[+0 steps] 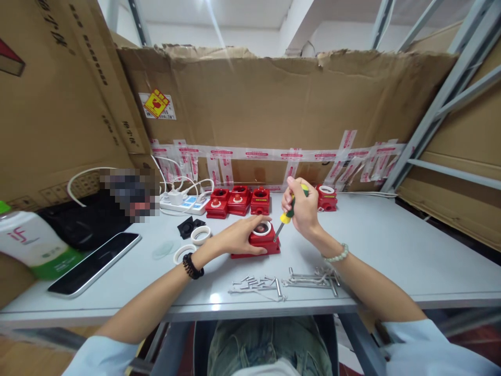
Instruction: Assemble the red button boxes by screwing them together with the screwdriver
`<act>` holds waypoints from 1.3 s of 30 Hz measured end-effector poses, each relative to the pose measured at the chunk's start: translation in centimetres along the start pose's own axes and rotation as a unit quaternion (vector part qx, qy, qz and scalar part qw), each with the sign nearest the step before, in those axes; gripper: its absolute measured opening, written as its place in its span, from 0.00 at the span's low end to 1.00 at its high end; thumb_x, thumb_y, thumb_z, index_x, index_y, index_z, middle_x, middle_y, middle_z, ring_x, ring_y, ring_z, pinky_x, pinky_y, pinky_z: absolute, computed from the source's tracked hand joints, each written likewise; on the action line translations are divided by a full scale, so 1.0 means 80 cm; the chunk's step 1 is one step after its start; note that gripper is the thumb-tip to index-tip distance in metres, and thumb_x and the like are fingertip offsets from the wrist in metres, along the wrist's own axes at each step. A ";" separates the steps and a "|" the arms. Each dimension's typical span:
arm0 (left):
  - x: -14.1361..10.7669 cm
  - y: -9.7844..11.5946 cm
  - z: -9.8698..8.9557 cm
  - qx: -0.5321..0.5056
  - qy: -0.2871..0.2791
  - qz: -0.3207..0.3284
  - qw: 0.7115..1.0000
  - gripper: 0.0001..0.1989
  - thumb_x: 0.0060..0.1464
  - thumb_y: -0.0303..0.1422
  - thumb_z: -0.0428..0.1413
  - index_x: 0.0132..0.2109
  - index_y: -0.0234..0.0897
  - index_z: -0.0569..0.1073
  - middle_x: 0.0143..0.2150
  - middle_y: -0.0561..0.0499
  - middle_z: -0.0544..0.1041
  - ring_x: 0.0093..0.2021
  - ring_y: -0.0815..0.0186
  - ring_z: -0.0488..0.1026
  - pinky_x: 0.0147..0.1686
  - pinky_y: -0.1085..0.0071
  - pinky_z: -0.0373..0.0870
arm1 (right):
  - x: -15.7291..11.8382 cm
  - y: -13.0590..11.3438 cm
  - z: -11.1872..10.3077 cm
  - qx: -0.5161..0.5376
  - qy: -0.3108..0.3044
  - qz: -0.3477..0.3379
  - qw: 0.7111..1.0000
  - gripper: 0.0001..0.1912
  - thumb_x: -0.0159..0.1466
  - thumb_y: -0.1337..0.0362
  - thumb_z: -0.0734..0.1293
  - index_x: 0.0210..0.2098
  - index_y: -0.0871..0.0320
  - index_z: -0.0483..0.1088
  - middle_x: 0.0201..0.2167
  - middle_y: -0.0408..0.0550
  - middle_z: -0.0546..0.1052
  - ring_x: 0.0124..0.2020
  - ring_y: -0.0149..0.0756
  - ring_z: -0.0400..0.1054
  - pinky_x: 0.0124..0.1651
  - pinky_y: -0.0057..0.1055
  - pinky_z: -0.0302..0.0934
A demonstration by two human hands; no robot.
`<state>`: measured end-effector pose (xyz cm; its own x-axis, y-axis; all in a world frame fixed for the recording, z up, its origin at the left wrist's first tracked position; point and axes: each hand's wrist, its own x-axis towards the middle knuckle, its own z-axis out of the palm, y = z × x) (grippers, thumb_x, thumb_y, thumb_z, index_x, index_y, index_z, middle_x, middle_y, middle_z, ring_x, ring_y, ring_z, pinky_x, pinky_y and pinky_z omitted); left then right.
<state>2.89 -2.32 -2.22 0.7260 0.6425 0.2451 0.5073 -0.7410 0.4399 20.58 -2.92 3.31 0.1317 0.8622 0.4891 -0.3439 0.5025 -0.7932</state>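
Note:
A red box-shaped housing (270, 242) with a white ring (262, 228) on top lies on the table in front of me. My left hand (245, 235) is closed over its left side and presses it down. In my right hand (304, 206) is a screwdriver (287, 214) with a yellow and green handle, tilted so that its tip meets the housing's right corner. Nearer to me lie several loose screws (256, 283) and a bundle of small metal rods with cords (313, 278). Two loose white rings (201, 235) and a black square part (190, 226) are left of my left hand.
Behind my hands stand several red housings (238, 200), with one more red housing (327, 198) at the right. A white power strip (183, 202), a phone (96, 265) and a green-and-white bottle (37, 240) are on the left. Cardboard (274, 104) walls the back.

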 end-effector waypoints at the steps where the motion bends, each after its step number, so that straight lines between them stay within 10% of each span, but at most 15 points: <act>1: 0.000 0.000 0.000 0.000 0.001 0.002 1.000 0.38 0.47 0.39 0.64 0.63 0.40 0.59 0.59 0.40 0.69 0.54 0.52 0.71 0.54 0.57 0.67 | 0.000 0.001 0.001 0.000 -0.001 -0.002 1.000 0.22 0.57 0.53 0.70 0.20 0.55 0.55 0.12 0.32 0.60 0.11 0.20 0.53 0.13 0.21 0.50; 14: 0.001 -0.003 0.004 0.000 0.002 0.012 1.000 0.38 0.48 0.38 0.64 0.63 0.37 0.58 0.57 0.39 0.71 0.52 0.53 0.72 0.52 0.58 0.69 | -0.007 0.009 -0.001 -0.200 0.007 -0.102 0.974 0.12 0.63 0.55 0.65 0.30 0.54 0.59 0.17 0.34 0.64 0.16 0.25 0.59 0.21 0.24 0.55; 25: 0.002 -0.002 0.004 0.002 -0.004 0.005 1.000 0.37 0.48 0.39 0.64 0.62 0.37 0.59 0.57 0.39 0.71 0.52 0.53 0.73 0.51 0.57 0.70 | -0.010 -0.045 -0.002 -0.725 -0.073 -0.161 0.665 0.18 0.63 0.48 0.63 0.31 0.59 0.66 0.23 0.50 0.73 0.23 0.38 0.65 0.26 0.31 0.44; 35: 0.002 -0.003 0.003 -0.016 -0.012 -0.004 1.000 0.38 0.47 0.38 0.64 0.62 0.39 0.58 0.56 0.41 0.71 0.53 0.53 0.72 0.50 0.59 0.69 | 0.027 -0.077 -0.018 -0.493 -0.420 -0.105 0.755 0.13 0.63 0.61 0.66 0.46 0.56 0.63 0.41 0.46 0.73 0.35 0.32 0.66 0.38 0.30 0.59; 39: 0.002 -0.003 0.001 0.015 -0.012 -0.003 1.000 0.36 0.48 0.40 0.64 0.61 0.41 0.58 0.56 0.43 0.71 0.52 0.53 0.71 0.50 0.59 0.68 | 0.026 -0.073 -0.018 -0.517 -0.374 -0.077 0.767 0.16 0.61 0.57 0.67 0.44 0.56 0.61 0.34 0.44 0.74 0.31 0.32 0.65 0.34 0.30 0.58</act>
<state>2.90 -2.08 -2.37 0.7344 0.6417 0.2211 0.5243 -0.7432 0.4156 24.17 -3.98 8.45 -0.6055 0.7043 0.3707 0.5929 0.7099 -0.3802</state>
